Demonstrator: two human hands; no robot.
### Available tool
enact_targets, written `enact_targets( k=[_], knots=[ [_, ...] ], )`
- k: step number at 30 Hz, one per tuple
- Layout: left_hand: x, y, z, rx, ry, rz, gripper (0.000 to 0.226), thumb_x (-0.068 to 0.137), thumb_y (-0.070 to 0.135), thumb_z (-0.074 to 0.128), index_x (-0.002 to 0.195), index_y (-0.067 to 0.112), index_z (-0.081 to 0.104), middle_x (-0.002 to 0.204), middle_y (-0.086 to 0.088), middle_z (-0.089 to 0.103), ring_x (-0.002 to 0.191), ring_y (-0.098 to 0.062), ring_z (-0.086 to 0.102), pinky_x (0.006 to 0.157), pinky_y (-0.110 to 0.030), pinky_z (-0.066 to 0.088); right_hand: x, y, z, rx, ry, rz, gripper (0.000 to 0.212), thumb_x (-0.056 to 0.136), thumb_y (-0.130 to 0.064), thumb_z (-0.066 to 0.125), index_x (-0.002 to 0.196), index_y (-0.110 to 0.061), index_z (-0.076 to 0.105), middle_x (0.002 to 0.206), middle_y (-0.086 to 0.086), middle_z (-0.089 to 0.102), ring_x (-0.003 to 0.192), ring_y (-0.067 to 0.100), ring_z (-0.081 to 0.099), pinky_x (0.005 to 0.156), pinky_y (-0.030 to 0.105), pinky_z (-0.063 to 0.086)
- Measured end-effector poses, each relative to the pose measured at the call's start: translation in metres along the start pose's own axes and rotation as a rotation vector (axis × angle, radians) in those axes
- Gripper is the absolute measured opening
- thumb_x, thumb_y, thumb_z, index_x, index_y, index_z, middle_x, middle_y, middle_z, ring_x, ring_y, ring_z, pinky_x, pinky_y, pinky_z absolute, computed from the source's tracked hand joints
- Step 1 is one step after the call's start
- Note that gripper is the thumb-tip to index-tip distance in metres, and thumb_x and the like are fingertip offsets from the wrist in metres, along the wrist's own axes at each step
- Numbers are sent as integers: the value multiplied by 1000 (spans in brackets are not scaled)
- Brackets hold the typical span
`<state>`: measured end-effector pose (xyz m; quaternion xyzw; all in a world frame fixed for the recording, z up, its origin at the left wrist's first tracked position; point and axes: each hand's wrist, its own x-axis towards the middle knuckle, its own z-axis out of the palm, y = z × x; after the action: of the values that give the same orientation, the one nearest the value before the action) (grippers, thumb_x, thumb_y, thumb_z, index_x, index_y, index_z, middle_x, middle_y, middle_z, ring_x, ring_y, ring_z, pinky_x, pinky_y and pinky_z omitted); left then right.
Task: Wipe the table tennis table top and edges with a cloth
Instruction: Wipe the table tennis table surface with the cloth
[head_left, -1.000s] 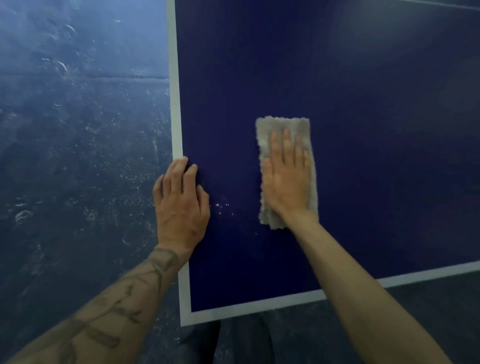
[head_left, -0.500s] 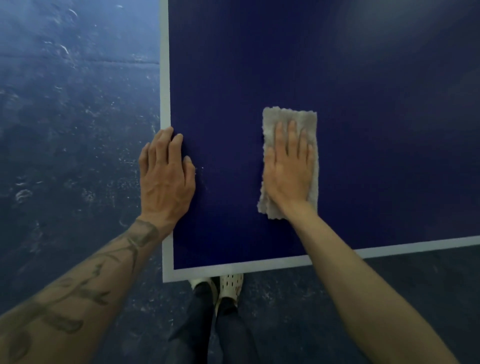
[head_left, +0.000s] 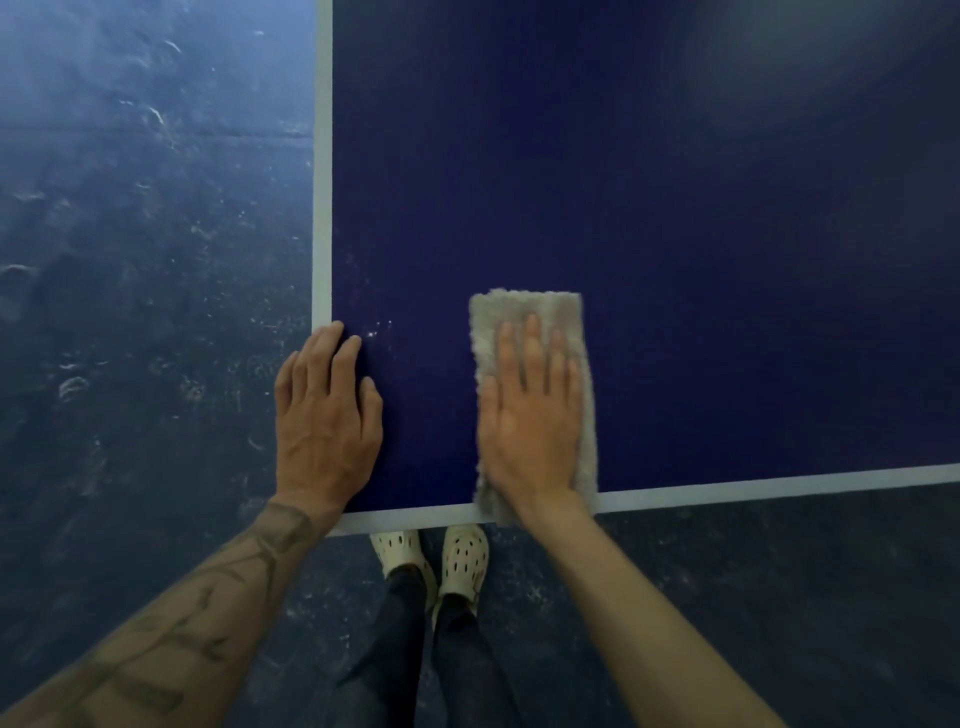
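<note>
1. Left of the left hand is the dark floor (head_left: 130, 312). It is scuffed with pale marks.
2. The left hand (head_left: 324, 421) lies flat on the near left corner of the blue bench (head_left: 701, 234). Its fingers are straight and close together, and it holds nothing. The arm behind it has dark drawings on the skin.
3. A white line (head_left: 322, 156) runs along the bench edge, away from the left hand's fingertips.
4. Just past the left hand's fingertips, on the side toward the right hand, there are some small white specks (head_left: 376, 330) on the blue top.
5. Between the two arms, down on the floor, are two pale shoes (head_left: 465, 556) with holes in them.
6. The grey fluffy cloth (head_left: 519, 309) lies flat on the bench under the right hand. Its far end sticks out past the fingertips. Its near end lies over the white line at the near edge, by the wrist.
7. The right hand (head_left: 530, 421) presses flat on the cloth with straight fingers, not curled round it.
8. Right of the right hand is more bare blue bench.
</note>
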<state>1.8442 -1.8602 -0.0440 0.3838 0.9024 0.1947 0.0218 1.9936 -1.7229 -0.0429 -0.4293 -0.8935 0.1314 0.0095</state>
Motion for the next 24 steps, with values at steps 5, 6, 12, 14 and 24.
enact_targets(
  k=[5,6,12,14,24],
  knots=[
    [0,-1,2,9,18,-1,45,103,22,44,143,3,52,157,-17,44,145,-34,41,121,-53,31,-31,-22,16,25,-42,-343,60,115,-39,30,171,-23,16,180,1,4,166,24,-1,134,50,12],
    [0,-1,3,10,18,-1,44,103,21,45,143,3,51,157,-16,44,145,-34,41,121,-53,31,-37,-10,13,9,-46,-353,60,115,-39,29,171,-23,15,180,1,4,166,23,0,134,50,12],
    [1,-3,2,-12,7,-5,44,102,20,47,142,2,54,156,-17,45,145,-36,43,120,-55,32,-5,4,-8,-25,-34,-21,61,114,-41,19,172,-24,8,180,1,2,166,23,-3,134,50,7],
    [0,-5,4,-2,14,4,44,102,20,48,142,3,54,156,-17,46,145,-35,43,120,-55,33,30,-23,-5,-16,-5,-2,60,115,-39,19,172,-22,8,180,5,3,166,26,-1,134,49,6],
    [-16,-22,-2,-97,48,-11,43,103,14,51,145,3,51,154,-16,48,144,-31,43,120,-52,34,46,-79,9,-87,-95,-464,60,115,-40,24,171,-21,18,179,5,10,166,23,5,134,44,4]
  ],
)
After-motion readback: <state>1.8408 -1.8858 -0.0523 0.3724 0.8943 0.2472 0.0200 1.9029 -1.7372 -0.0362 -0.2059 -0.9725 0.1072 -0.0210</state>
